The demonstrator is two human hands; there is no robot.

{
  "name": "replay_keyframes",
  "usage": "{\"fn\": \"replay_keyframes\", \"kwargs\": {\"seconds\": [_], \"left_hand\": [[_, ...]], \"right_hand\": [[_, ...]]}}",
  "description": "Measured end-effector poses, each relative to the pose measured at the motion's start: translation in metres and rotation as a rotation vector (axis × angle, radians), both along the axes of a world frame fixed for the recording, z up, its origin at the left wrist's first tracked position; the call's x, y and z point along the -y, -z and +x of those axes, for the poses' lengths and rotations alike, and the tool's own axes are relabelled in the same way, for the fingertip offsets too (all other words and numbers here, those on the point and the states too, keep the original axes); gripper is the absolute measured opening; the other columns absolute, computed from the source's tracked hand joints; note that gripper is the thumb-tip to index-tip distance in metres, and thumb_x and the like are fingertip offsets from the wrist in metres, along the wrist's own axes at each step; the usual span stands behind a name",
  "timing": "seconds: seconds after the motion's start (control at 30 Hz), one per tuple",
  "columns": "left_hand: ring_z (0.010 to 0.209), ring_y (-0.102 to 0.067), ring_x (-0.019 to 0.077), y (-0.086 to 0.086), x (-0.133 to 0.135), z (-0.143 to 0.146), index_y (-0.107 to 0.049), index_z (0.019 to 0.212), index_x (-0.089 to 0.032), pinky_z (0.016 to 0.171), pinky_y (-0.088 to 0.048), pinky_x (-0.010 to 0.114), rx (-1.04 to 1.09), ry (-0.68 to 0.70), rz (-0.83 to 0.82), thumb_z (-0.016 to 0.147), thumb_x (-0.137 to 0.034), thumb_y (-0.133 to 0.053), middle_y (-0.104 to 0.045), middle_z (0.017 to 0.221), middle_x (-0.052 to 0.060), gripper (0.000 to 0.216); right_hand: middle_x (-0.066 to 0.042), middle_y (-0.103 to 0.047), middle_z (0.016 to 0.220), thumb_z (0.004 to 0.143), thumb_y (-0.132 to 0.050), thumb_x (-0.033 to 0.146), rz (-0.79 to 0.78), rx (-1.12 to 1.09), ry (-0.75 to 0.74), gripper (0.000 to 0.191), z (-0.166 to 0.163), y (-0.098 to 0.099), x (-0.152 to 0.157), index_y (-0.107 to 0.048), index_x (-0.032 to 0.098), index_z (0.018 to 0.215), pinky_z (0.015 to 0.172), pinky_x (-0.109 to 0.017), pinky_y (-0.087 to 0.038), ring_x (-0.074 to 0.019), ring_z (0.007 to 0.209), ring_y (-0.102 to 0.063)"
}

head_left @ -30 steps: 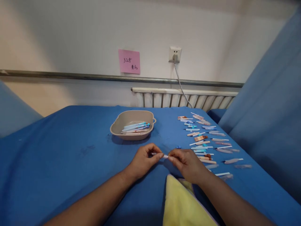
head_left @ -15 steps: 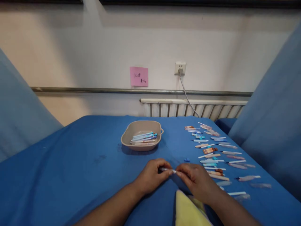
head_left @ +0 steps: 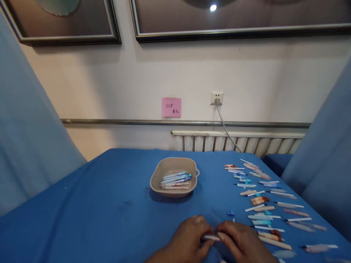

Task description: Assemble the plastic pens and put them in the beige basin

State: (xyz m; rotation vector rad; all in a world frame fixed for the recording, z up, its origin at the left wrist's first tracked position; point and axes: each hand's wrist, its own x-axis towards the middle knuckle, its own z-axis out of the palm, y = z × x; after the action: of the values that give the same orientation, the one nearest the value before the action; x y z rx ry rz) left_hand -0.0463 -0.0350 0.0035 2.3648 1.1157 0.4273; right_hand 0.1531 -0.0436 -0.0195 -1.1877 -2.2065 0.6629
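My left hand (head_left: 189,239) and my right hand (head_left: 241,243) meet at the bottom edge of the view, both pinched on a thin white pen part (head_left: 210,237) held between them. A beige tray (head_left: 164,168) with several assembled pens (head_left: 175,179) sits beyond my hands on the blue cloth. To the right lie rows of loose pen parts (head_left: 263,208): barrels, refills and caps. A small blue cap (head_left: 230,213) lies just beyond my right hand.
The blue cloth (head_left: 109,208) covers the table. Behind it are a white radiator (head_left: 236,142), a wall socket (head_left: 216,98) with a cable, a pink note (head_left: 171,107) and framed pictures (head_left: 233,18). Blue fabric (head_left: 30,138) hangs at both sides.
The view has tilted upward, so my hands and the table sit lower in the picture and the yellow item has left the frame. My hands stay pinched together on the white part.
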Motion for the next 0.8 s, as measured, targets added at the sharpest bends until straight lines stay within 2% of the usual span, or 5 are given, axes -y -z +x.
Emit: {"fn": "replay_keyframes", "kwargs": {"seconds": [0.1, 0.23, 0.37, 0.6, 0.8], "left_hand": [[0.077, -0.056, 0.0180, 0.001, -0.002, -0.003, -0.061, 0.087, -0.022, 0.069, -0.038, 0.027, -0.005, -0.030, 0.013, 0.079, -0.024, -0.055, -0.064, 0.084, 0.003, 0.011], [0.081, -0.054, 0.0196, -0.007, -0.005, -0.008, -0.060, 0.088, -0.021, 0.073, -0.037, 0.030, 0.036, -0.098, 0.036, 0.082, -0.024, -0.050, -0.063, 0.087, 0.005, 0.011], [0.084, -0.053, 0.0194, -0.013, -0.010, -0.012, -0.060, 0.088, -0.020, 0.076, -0.036, 0.030, 0.090, -0.182, 0.009, 0.084, -0.025, -0.048, -0.063, 0.088, 0.005, 0.013], [0.084, -0.054, 0.0182, -0.002, -0.013, -0.011, -0.061, 0.087, -0.020, 0.077, -0.038, 0.029, 0.138, -0.182, -0.047, 0.084, -0.025, -0.050, -0.063, 0.087, 0.005, 0.013], [0.082, -0.055, 0.0176, 0.007, -0.015, -0.010, -0.062, 0.091, -0.020, 0.073, -0.039, 0.027, 0.156, -0.192, -0.056, 0.085, -0.028, -0.049, -0.062, 0.085, 0.005, 0.016]], "right_hand": [[-0.002, -0.070, 0.081, 0.091, -0.039, 0.036, 0.005, -0.033, 0.016, 0.025, 0.003, 0.004, -0.003, -0.063, 0.029, 0.093, 0.067, -0.027, -0.051, -0.0184, 0.073, -0.066], [-0.005, -0.069, 0.090, 0.091, -0.038, 0.037, 0.042, -0.148, 0.170, 0.027, 0.011, 0.005, -0.007, -0.062, 0.028, 0.097, 0.074, -0.027, -0.051, -0.0190, 0.083, -0.066], [-0.003, -0.068, 0.083, 0.091, -0.037, 0.040, -0.008, -0.221, 0.252, 0.028, 0.014, 0.004, -0.009, -0.062, 0.027, 0.095, 0.066, -0.025, -0.051, -0.0181, 0.074, -0.065], [-0.002, -0.063, 0.065, 0.091, -0.034, 0.046, -0.189, -0.319, 0.256, 0.034, 0.013, 0.011, -0.012, -0.060, 0.025, 0.092, 0.059, -0.026, -0.048, -0.0185, 0.063, -0.062], [-0.001, -0.061, 0.059, 0.088, -0.036, 0.053, -0.296, -0.481, 0.336, 0.039, 0.008, 0.013, -0.014, -0.056, 0.021, 0.074, 0.058, -0.025, -0.046, -0.0163, 0.056, -0.059]]}}
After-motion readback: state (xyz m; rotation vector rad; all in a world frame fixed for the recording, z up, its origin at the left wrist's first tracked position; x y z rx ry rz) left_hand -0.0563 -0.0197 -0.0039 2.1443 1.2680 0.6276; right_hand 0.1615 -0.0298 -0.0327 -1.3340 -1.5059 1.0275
